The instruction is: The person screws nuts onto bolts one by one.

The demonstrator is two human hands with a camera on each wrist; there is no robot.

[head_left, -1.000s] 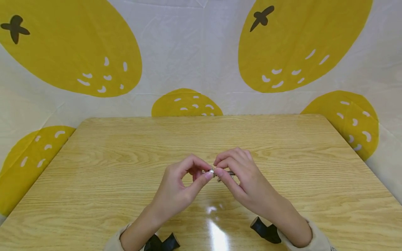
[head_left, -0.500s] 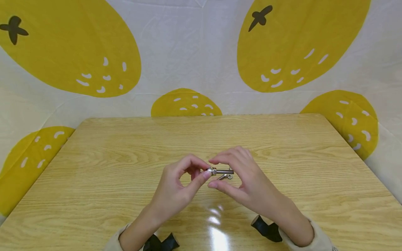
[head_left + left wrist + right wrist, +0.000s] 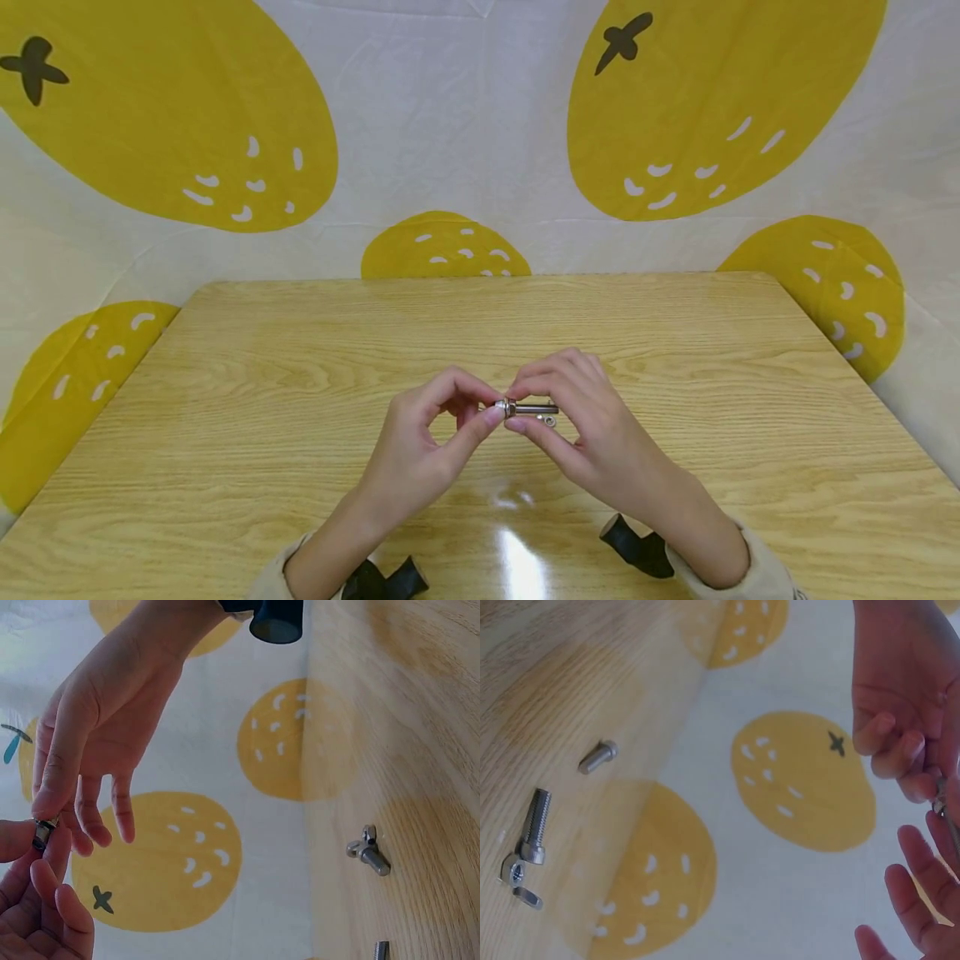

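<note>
Left hand [image 3: 411,454] pinches a metal bolt [image 3: 537,409] level—likely steadying it—while right hand [image 3: 603,429] grips its nut [image 3: 511,407] (loose fasteners [image 3: 537,825] lie on the bench [image 3: 337,350]).

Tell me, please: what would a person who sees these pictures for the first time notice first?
The eye likely falls first on the large yellow shapes printed on the white cloth behind the table. Next come the left hand and right hand, both holding a small metal fastener above the tabletop. The right wrist view also shows a threaded bolt lying on the table beside a nut.
</note>
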